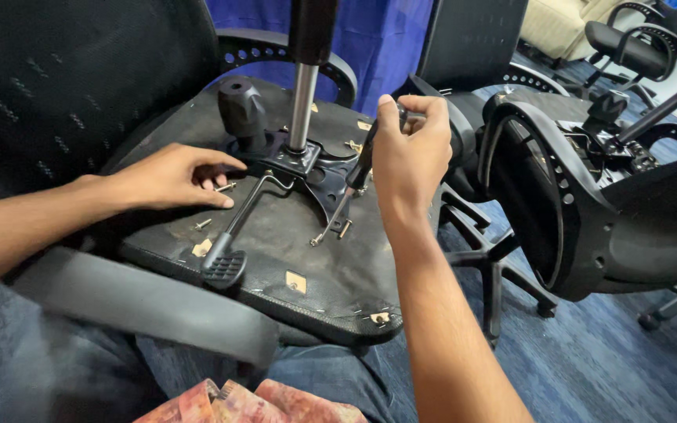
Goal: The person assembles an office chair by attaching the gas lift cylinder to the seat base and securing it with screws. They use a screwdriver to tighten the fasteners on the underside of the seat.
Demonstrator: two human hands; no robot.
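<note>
Nearest the camera, a fold of red patterned cloth lies at the bottom edge, over the person's blue denim-clad lap. Just beyond it rests the upturned black underside of an office chair seat, dusty, with small tan patches along its front edge. A grey padded armrest runs along its near left side. A black lever with a ribbed paddle end lies across the seat base, pointing toward the camera.

The left hand lies flat on the seat base, fingers spread and lightly curled, its fingertips touching a small silver screw beside the black metal mechanism plate. Another loose screw lies near, just in front of the hand.

The right hand is closed around the handle of a black-handled screwdriver, its grip pressed together, thumb on top. The tool slants down and its thin shaft reaches the seat base at the plate's right edge.

From the plate a shiny steel gas cylinder rises upright, with a black knob to its left. Farther off, a second overturned black office chair lies on the blue carpet, before a blue curtain.
</note>
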